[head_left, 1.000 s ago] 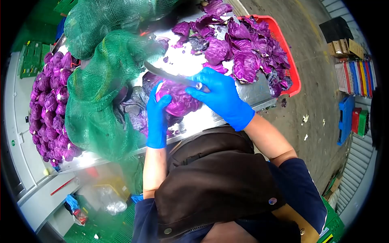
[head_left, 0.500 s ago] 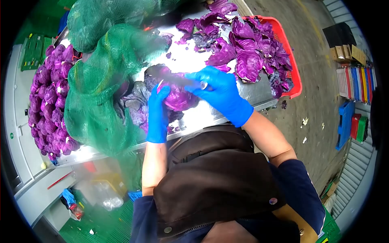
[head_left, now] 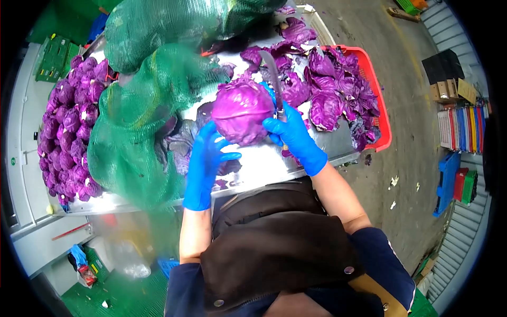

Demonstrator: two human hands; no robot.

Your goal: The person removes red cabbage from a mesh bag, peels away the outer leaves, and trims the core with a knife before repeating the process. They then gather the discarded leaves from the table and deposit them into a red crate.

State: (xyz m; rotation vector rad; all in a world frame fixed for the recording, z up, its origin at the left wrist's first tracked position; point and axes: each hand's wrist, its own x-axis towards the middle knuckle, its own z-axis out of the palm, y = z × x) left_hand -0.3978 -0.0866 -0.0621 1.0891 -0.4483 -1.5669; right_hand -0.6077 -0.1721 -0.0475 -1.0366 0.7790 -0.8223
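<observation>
A round red cabbage, glossy and purple, is lifted in front of me between my two gloved hands. My right hand, in a blue glove, is closed round a knife whose curved blade points up and away. Its fingers also press against the cabbage's right side, and one blue fingertip shows behind it. My left hand is at the lower left of the cabbage with its fingers spread apart; whether it touches the cabbage is hard to tell. Dark loose leaves lie to its left on the metal table.
A heap of cabbages stands at the far left. A green net slumps beside the loose leaves, and a full net sack lies at the back. Purple leaves fill a red crate at the table's right edge.
The cabbage has been raised and turned, now showing a smooth, whole side. The knife has swung from lying across it to upright at its right. My left hand's fingers have spread.
</observation>
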